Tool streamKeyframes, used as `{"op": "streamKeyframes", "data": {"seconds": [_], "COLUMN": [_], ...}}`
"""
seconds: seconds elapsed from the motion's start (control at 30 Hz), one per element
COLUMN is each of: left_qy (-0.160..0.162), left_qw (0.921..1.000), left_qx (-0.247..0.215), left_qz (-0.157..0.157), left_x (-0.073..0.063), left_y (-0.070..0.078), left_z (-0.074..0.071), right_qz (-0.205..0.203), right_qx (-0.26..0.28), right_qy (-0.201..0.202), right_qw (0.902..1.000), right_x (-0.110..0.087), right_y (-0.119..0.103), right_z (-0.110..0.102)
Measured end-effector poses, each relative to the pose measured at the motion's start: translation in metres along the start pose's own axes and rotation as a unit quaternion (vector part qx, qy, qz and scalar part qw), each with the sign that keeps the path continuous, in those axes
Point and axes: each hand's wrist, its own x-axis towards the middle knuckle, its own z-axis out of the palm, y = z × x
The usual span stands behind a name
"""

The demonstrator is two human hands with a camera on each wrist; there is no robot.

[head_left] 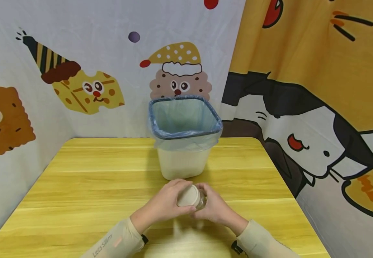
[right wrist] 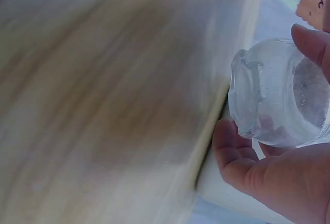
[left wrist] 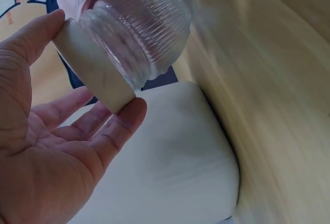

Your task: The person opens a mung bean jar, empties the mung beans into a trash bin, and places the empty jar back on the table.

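A ribbed clear glass jar is held tilted in front of the bin, above the table. My left hand grips its pale round lid by the edge, thumb on one side and fingertips on the other. In the left wrist view the lid sits at the jar's mouth. My right hand holds the glass body, and in the right wrist view the thumb and fingers curl round the jar. No contents show through the glass.
A white bin lined with a bluish plastic bag stands on the wood-grain table, just beyond the hands. Behind the table hang cartoon-printed curtains.
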Motion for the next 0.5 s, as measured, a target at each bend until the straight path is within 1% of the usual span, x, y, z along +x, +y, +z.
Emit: {"op": "streamKeyframes", "data": {"seconds": [0.13,0.3,0.4,0.5], "left_qy": [-0.012,-0.027,-0.057,-0.086], "left_qw": [0.9996,0.9975,0.995,0.9919], "left_qx": [0.005,0.017,0.03,0.043], "left_qz": [-0.023,-0.062,-0.076,-0.083], "left_x": [-0.005,-0.008,-0.009,-0.012], "left_y": [-0.009,-0.029,-0.038,-0.044], "left_z": [0.002,0.005,0.009,0.013], "right_qz": [0.009,0.025,0.035,0.035], "right_qx": [-0.02,-0.039,-0.039,-0.034], "right_qy": [0.007,0.024,0.025,0.012], "right_qw": [0.9997,0.9986,0.9983,0.9987], "right_x": [0.0,0.002,0.003,0.003], "right_y": [0.004,0.005,0.006,0.009], "right_z": [0.003,0.002,0.001,0.0]}}
